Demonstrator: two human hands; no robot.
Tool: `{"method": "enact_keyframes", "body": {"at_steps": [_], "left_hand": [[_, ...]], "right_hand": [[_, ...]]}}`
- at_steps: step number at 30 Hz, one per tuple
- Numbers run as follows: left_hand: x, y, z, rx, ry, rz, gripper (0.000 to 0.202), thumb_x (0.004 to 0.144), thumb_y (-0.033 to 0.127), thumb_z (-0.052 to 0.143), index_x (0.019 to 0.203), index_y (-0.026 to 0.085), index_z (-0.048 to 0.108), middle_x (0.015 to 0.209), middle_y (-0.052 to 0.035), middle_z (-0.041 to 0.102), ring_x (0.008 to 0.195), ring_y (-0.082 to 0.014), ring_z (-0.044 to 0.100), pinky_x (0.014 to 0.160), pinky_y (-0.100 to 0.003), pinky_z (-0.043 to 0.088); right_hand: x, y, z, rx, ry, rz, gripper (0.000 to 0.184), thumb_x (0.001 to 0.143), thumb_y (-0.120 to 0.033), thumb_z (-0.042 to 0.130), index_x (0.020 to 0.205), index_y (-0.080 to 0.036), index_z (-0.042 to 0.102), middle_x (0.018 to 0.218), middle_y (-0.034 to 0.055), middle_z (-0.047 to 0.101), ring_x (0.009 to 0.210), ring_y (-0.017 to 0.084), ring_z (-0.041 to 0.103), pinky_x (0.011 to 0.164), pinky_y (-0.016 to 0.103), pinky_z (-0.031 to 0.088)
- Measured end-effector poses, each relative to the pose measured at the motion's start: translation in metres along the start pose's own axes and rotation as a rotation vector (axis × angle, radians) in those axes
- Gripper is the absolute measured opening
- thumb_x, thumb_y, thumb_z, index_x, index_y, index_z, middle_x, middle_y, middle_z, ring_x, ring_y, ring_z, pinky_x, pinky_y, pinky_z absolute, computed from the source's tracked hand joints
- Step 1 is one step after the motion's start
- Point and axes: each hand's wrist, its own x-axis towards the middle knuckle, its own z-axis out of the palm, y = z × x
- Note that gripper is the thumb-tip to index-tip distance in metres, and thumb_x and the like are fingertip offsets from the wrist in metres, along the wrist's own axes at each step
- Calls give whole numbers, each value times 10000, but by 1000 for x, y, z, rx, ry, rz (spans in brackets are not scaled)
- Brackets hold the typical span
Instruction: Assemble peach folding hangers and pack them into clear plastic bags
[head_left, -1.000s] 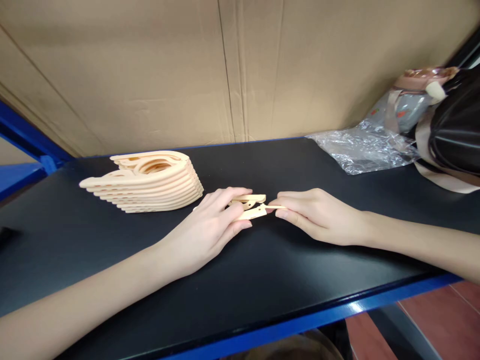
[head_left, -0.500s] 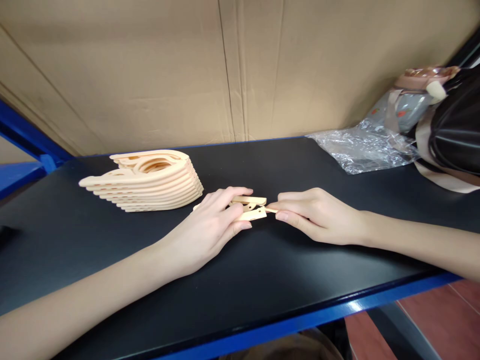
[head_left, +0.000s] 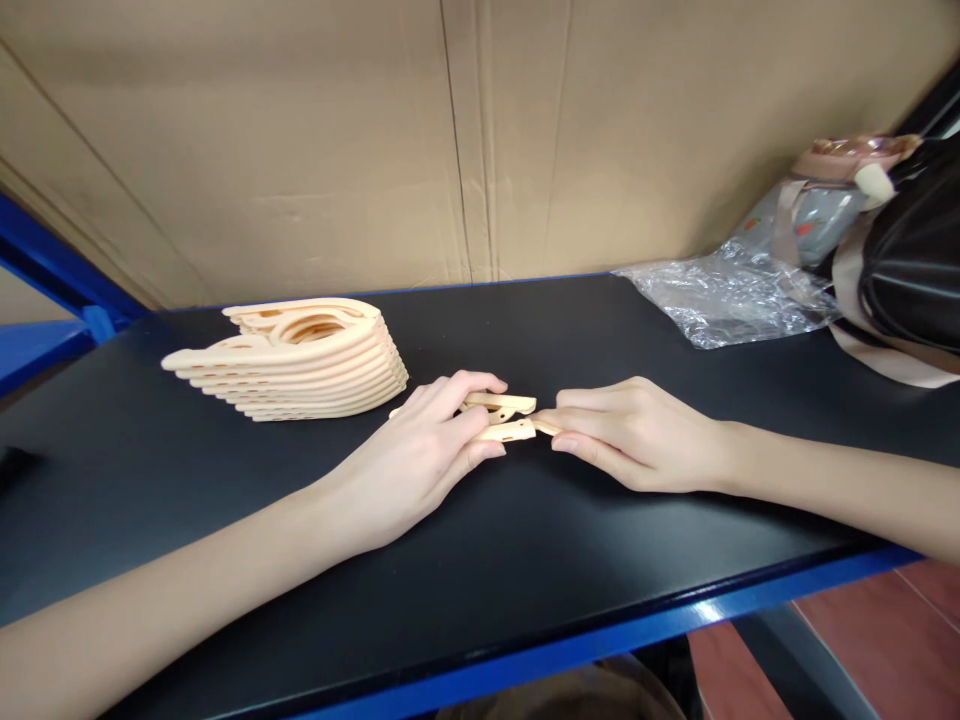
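Note:
My left hand (head_left: 427,450) is closed around a cream plastic folding clothes hanger (head_left: 508,432), pressing it near the middle of the table. Two arms of the hanger stick out past my fingers toward the right; the rest is covered by my palm. My right hand (head_left: 645,435) pinches a thin cream piece (head_left: 548,427) at the hanger's right end. Whether this piece is joined to the hanger cannot be made out, as my fingertips hide most of it. Behind my left hand lies a neat stack of matching folded hangers (head_left: 322,372).
A crumpled clear plastic bag (head_left: 735,295) lies at the back right, beside a water bottle (head_left: 825,205) with a strap and a black bag (head_left: 919,250). Cardboard (head_left: 337,150) walls off the back. The black table (head_left: 465,580) has a blue front edge.
The thin piece in my right fingers has tilted and now slopes down to the right from the hanger's end. Both hands stay in nearly the same place.

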Motion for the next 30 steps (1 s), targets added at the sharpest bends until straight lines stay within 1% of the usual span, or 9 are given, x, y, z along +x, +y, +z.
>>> {"method": "enact_keyframes", "body": {"at_steps": [3, 8, 15, 18, 22, 26, 30], "left_hand": [[0, -1, 0, 5, 8, 14, 295, 1033, 322, 368, 1032, 173, 622, 1324, -78, 502, 1111, -232, 531, 970, -414, 453], [1, -2, 1, 28, -1, 55, 264, 1033, 315, 377, 1072, 170, 595, 1303, -84, 508, 1093, -231, 533, 944, -408, 456], [0, -2, 2, 53, -5, 63, 257, 1029, 322, 387, 1057, 174, 595, 1293, -88, 518, 1090, -232, 534, 933, -402, 462], [0, -2, 2, 50, -2, 61, 273, 1027, 332, 389, 1046, 179, 613, 1295, -89, 526, 1094, -239, 541, 941, -408, 462], [1, -2, 2, 52, 2, 69, 295, 1029, 346, 380, 1066, 184, 624, 1305, -92, 524, 1102, -242, 546, 955, -411, 458], [1, -3, 2, 43, 17, 82, 313, 1030, 350, 376, 1077, 183, 637, 1282, -92, 541, 1088, -242, 554, 942, -407, 460], [1, -3, 2, 43, 10, 88, 313, 1028, 351, 382, 1061, 180, 641, 1284, -93, 538, 1091, -244, 548, 941, -411, 456]], "right_hand": [[0, 0, 0, -43, 12, -28, 398, 1042, -319, 316, 1151, -139, 653, 746, 16, 560, 611, 116, 498, 557, 232, 378], [-1, -2, 0, -162, 26, -64, 412, 1041, -322, 311, 1030, -115, 667, 750, 27, 576, 616, 119, 510, 535, 241, 361], [-2, -4, -1, -252, 46, -111, 418, 1041, -316, 310, 1021, -111, 674, 729, 20, 579, 585, 119, 501, 489, 257, 330], [-2, -3, -1, -242, 36, -106, 421, 1042, -312, 310, 1007, -109, 677, 724, 21, 582, 575, 115, 497, 485, 258, 324], [-2, -3, 0, -169, -2, -80, 433, 1048, -310, 290, 993, -114, 673, 722, 22, 581, 572, 107, 495, 512, 247, 342], [-2, -2, 0, -107, -3, -65, 441, 1051, -308, 279, 970, -114, 666, 717, 20, 575, 549, 101, 471, 518, 244, 340], [-1, -2, 0, -108, -10, -76, 452, 1052, -308, 273, 940, -114, 666, 713, 25, 584, 541, 99, 465, 511, 244, 321]]}}
